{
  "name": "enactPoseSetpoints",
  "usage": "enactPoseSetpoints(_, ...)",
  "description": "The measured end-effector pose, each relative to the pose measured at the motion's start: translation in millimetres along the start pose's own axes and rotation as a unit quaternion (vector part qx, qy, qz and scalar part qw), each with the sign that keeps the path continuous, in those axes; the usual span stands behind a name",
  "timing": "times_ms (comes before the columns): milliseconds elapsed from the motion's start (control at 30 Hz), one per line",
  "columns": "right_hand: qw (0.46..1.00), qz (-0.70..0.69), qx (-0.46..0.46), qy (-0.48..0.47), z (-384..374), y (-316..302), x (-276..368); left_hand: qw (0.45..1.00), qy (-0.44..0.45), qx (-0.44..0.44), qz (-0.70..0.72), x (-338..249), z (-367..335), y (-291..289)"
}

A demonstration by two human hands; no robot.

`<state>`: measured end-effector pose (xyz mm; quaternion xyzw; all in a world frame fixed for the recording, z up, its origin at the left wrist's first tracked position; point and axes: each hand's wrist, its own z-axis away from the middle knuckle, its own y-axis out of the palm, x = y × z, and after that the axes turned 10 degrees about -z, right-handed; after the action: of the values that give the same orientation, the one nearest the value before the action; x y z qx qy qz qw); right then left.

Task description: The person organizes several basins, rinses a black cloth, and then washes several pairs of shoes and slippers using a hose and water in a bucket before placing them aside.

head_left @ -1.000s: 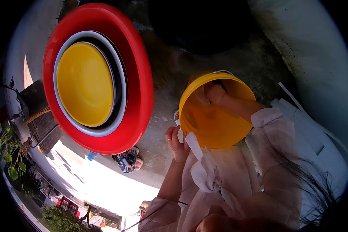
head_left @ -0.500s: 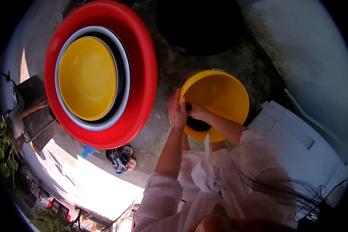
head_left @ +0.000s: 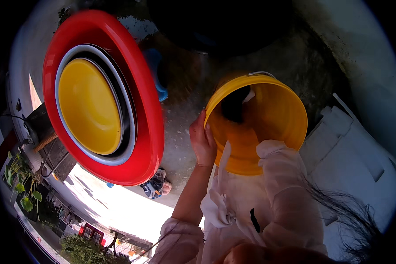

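A yellow bucket [head_left: 290, 127] stands tilted in front of me, its mouth turned toward me and a thin wire handle at the far rim. My left hand [head_left: 202, 140] grips the rim on the left side, thumb outside. Into the bucket reaches my right arm, its pale sleeve at the near rim. Deep inside, my right hand [head_left: 249, 122] is dim and blurred, against a dark cloth-like thing [head_left: 234, 105] pressed on the inner wall. A small pale patch shows beside that dark thing. The fingers of this hand are hard to make out.
To the left is a big red basin [head_left: 149, 145] holding a white-rimmed basin [head_left: 119, 162] and a yellow bowl [head_left: 90, 105]. Behind it sits a blue object [head_left: 156, 72]. A large black round thing [head_left: 220, 26] stands far; white foam-like panels [head_left: 347, 149] lie right. Shoes [head_left: 156, 185] are below the basin.
My right hand and the dark thing have moved from the bucket's near left side to deeper, farther inside. The bucket appears nearer and larger. My left hand stays at its left rim.
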<state>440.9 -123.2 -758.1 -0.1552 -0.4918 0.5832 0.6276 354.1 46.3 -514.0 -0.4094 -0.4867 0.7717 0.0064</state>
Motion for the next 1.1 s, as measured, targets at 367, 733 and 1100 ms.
enactPoseSetpoints(367, 0.975, 0.183, -0.051, -0.113, -9.8, -0.8, 43.3, 1.0, -0.005, 0.01, -0.026, -2.2, -0.4, -2.6)
enactPoseSetpoints(733, 0.994, 0.05, 0.063, -0.079, -10.5, 10.9, 18.9, 0.999, -0.024, 0.03, -0.007, -8.0, -3.2, -1.7)
enactPoseSetpoints(1100, 0.947, -0.277, 0.164, 0.012, 41.9, -138.3, 73.9, 0.978, 0.107, -0.098, -0.153, -25.6, 23.8, -9.8)
